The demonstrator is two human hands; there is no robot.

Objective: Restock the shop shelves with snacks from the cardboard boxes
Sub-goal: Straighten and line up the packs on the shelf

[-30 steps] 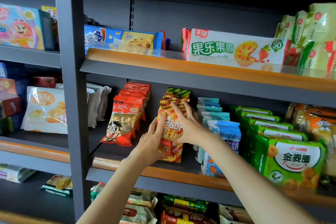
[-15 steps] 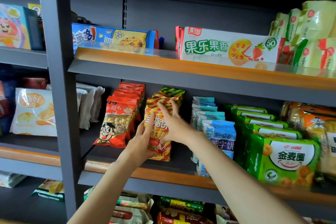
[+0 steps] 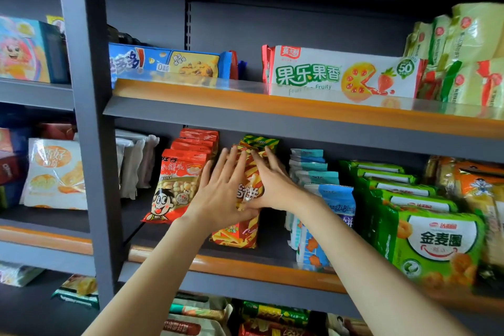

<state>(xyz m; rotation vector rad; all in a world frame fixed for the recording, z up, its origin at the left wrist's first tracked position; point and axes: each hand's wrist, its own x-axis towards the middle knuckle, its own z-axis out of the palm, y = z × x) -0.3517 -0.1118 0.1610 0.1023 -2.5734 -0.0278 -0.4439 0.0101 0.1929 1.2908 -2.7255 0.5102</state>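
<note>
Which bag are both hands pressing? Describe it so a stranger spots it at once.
Find the middle shelf with the orange front strip. Between the red bags and the blue bags stands the striped bag: red and yellow diagonal stripes, under the left hand and right hand.

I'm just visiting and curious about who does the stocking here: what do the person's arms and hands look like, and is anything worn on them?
Both arms are bare as far as the picture shows: no sleeves in view. The left hand and right hand wear no gloves, and I see no watch, bracelet or ring. The fingers are slim, with short, unpainted-looking nails.
</note>
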